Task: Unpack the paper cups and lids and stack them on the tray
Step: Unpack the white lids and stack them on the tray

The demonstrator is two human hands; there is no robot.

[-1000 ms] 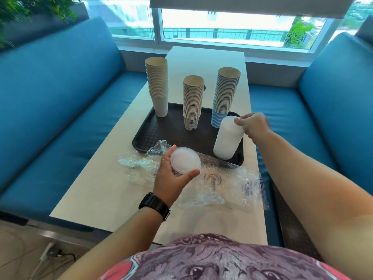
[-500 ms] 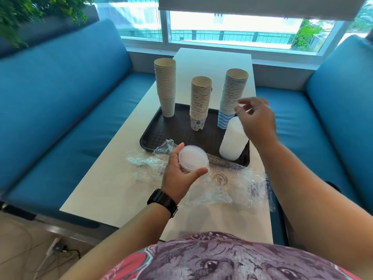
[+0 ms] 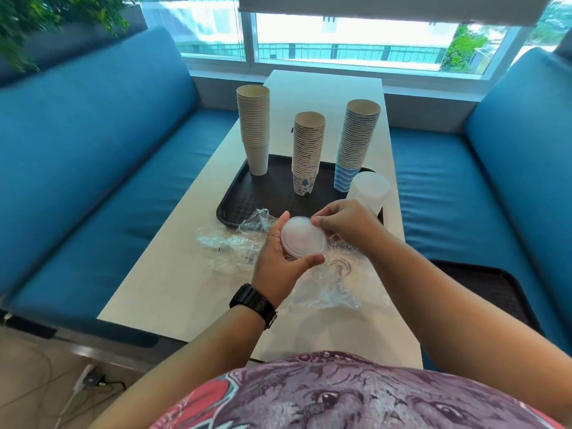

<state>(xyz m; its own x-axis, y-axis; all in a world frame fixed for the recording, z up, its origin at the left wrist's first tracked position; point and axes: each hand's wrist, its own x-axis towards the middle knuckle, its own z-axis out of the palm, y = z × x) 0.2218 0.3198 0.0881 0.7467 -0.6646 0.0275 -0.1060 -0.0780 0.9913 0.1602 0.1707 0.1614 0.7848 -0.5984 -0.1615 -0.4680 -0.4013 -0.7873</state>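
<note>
Both hands are up over the near edge of the tray [image 3: 235, 193] on the white desk [image 3: 173, 292]. The left hand [image 3: 275, 258] has its grip clamped around a small stack of white lids [image 3: 302, 239], thumb under the near rim, fingers curled round the far side. The right hand [image 3: 343, 224] meets it from the other side, fingertips pinched on the top lid's far-right edge. On the tray stand three towers of paper cups: plain ones [image 3: 254, 131] at the left, patterned ones [image 3: 308, 153] in the middle, blue-striped ones [image 3: 356, 144] at the right. Just beside the blue tower, at the tray's right edge, sits a taller stack of lids [image 3: 370, 190], partly behind the right hand. Crumpled clear wrappers [image 3: 337, 286] lie on the desk beneath the hands.
</note>
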